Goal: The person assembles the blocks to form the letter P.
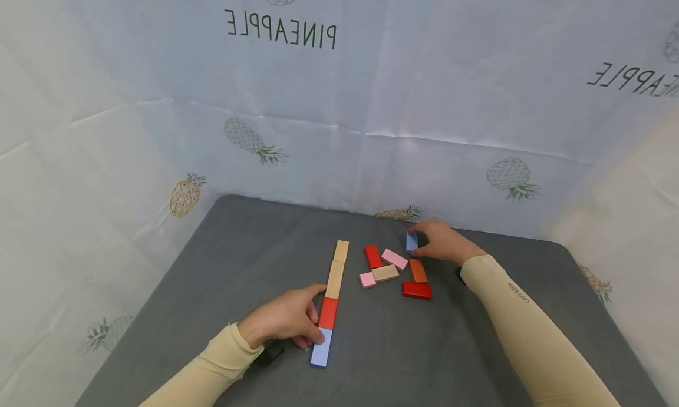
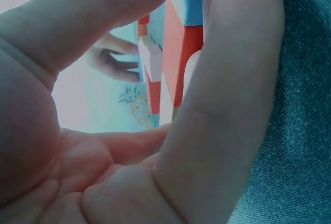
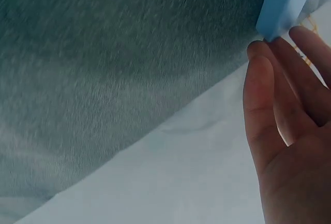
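Head view: pinching a small blue rectangular block [image 1: 411,242] just beyond the orange rectangular block [image 1: 418,271] with the right hand [image 1: 442,242]; narrowly gripping the pale-blue rectangular block [image 1: 321,354] at the near end with the left hand [image 1: 281,315]. Probably best steadied lightly there, neighbours unnudged. Left wrist view: butted against a red rectangular block [image 2: 183,43]. Right wrist view: cannot tell whether lifted; below, grey woven cloth [image 3: 103,79]; beyond, white printed sheet [image 3: 217,157].
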`<state>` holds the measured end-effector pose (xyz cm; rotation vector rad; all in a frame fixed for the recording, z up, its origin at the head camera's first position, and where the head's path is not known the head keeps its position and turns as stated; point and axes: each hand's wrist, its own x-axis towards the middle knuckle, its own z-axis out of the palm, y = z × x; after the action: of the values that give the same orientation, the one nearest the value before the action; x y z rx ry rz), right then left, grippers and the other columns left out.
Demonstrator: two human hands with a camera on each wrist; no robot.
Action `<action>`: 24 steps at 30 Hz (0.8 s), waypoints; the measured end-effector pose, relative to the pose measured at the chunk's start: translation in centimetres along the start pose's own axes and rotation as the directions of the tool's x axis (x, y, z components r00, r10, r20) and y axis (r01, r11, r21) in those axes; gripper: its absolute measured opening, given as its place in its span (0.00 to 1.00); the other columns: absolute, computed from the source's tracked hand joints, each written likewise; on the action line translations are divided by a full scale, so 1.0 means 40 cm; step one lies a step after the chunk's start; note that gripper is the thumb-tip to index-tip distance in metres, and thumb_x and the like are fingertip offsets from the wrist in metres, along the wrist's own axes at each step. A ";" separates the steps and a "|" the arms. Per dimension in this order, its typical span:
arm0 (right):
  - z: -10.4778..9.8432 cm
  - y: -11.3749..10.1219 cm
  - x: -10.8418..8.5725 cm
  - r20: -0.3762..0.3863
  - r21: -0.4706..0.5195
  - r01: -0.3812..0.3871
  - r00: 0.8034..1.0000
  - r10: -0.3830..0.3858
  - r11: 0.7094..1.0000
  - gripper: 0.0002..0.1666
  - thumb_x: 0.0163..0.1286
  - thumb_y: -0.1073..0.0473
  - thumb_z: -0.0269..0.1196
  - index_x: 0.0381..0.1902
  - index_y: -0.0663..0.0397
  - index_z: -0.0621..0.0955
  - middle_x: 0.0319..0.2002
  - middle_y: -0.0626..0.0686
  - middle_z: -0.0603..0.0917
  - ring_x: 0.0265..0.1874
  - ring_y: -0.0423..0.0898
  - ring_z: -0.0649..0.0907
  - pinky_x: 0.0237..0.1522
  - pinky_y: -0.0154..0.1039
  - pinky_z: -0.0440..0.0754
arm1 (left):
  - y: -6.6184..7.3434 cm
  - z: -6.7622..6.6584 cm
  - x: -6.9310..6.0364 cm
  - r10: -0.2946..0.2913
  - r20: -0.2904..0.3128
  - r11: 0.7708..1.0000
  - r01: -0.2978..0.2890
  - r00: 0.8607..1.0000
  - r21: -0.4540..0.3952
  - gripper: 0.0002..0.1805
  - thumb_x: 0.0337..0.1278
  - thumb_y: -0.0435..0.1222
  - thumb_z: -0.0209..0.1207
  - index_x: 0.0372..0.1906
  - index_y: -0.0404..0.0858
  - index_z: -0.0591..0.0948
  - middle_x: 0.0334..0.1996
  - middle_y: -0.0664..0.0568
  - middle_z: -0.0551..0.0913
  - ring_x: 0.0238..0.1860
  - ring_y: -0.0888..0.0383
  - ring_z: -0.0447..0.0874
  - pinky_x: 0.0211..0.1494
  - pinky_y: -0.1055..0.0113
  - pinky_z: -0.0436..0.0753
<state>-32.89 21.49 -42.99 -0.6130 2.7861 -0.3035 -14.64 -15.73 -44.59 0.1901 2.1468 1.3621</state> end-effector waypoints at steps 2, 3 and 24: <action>0.005 0.004 0.007 -0.005 0.008 -0.003 1.000 0.004 1.000 0.36 0.71 0.52 0.75 0.72 0.60 0.80 0.67 0.64 0.83 0.59 0.59 0.83 0.65 0.61 0.86 | 0.002 0.000 0.000 -0.004 -0.001 1.000 0.004 1.000 0.001 0.57 0.43 0.21 0.79 0.82 0.35 0.65 0.36 0.43 0.81 0.24 0.53 0.88 0.27 0.58 0.92; 0.007 0.005 0.009 -0.008 0.012 -0.008 1.000 0.008 1.000 0.36 0.71 0.52 0.75 0.72 0.60 0.80 0.67 0.64 0.83 0.60 0.59 0.83 0.65 0.60 0.86 | 0.003 0.000 0.000 -0.003 -0.002 1.000 0.003 1.000 0.000 0.57 0.42 0.20 0.79 0.82 0.35 0.65 0.36 0.43 0.81 0.23 0.53 0.88 0.27 0.58 0.92; -0.031 -0.175 0.092 -0.074 0.033 0.069 0.995 -0.066 0.997 0.34 0.72 0.50 0.74 0.71 0.55 0.82 0.66 0.58 0.85 0.61 0.56 0.85 0.67 0.56 0.86 | 0.004 0.004 0.001 -0.008 -0.011 1.000 0.008 1.000 -0.003 0.57 0.42 0.20 0.79 0.82 0.36 0.66 0.35 0.44 0.80 0.23 0.53 0.88 0.27 0.59 0.91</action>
<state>-33.83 13.84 -40.79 -0.7023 2.8270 -0.3960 -14.62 -15.52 -44.51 0.1733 2.1523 1.3645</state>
